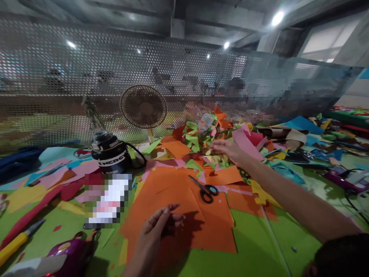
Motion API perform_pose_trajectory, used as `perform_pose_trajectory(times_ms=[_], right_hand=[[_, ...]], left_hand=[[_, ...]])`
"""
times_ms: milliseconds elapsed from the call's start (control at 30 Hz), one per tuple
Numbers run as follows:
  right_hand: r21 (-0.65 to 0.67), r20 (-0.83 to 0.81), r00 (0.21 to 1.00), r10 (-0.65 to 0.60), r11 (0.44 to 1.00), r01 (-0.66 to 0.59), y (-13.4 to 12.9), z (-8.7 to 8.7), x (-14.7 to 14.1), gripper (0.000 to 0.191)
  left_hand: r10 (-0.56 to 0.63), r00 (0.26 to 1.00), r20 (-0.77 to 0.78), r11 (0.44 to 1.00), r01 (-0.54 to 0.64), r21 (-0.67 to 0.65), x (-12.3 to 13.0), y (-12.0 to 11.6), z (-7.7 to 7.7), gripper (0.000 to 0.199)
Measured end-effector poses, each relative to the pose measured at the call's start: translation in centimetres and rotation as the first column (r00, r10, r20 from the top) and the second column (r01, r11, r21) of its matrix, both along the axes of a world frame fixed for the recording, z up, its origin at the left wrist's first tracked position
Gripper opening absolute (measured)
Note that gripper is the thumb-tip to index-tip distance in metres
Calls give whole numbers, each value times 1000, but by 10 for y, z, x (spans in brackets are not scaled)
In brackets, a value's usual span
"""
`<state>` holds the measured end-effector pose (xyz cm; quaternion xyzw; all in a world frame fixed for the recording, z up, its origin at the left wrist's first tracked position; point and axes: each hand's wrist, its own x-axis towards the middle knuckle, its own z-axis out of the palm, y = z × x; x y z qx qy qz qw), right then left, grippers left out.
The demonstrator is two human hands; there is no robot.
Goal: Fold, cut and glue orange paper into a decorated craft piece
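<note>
My left hand hovers over the orange sheets, its fingers curled with thumb against forefinger; what it holds, if anything, is too small to name. Farther off, my right hand reaches to the heap of coloured scraps, fingers stretched forward, with nothing clearly held. Between the hands, black-handled scissors lie on the orange sheets, blades pointing up and left. A pink rolled sheet is just beyond my right wrist.
At the left stand a dark bottle and a round fan. A blurred-out phone-like object, a yellow-handled cutter and a purple tool lie nearer. Another purple tool is at the right. A perforated metal screen stands behind.
</note>
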<state>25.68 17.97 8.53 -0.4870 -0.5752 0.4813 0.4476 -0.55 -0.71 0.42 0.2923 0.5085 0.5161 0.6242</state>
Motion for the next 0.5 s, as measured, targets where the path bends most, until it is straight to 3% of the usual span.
perform_pose_trajectory(times_ms=[167, 367, 500], right_hand=[[-29, 187, 968, 170, 985, -167, -44, -17, -9, 23], [-118, 437, 825, 359, 932, -343, -108, -25, -15, 34], [-30, 623, 708, 332, 915, -403, -147, -45, -30, 36]], left_hand=[[15, 999, -30, 998, -13, 55, -5, 1, -3, 37], [108, 991, 80, 993, -112, 47, -6, 3, 1, 41], [120, 993, 25, 986, -122, 114, -9, 5, 1, 33]])
